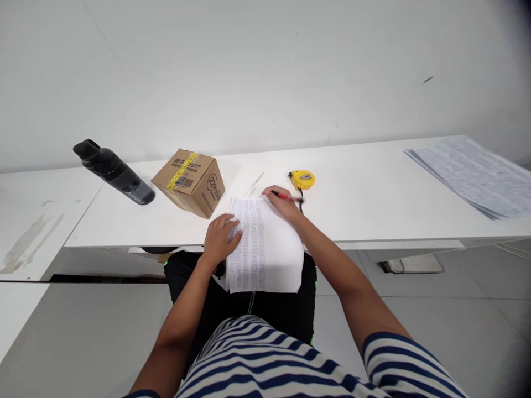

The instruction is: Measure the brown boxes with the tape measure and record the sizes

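Observation:
A printed sheet of paper (pixel 265 249) hangs over the near edge of the white table (pixel 373 193). My left hand (pixel 219 239) rests flat on the sheet's left edge, fingers lying on the paper. My right hand (pixel 284 202) is at the sheet's top right corner, closed around a red pen (pixel 287 196). A yellow tape measure (pixel 302 179) lies just beyond my right hand.
A cardboard box (pixel 189 181) with yellow tape sits left of the sheet, with a black bottle-like device (pixel 113 171) lying further left. A stack of printed sheets (pixel 477 174) is at the table's far right. A white wall stands behind.

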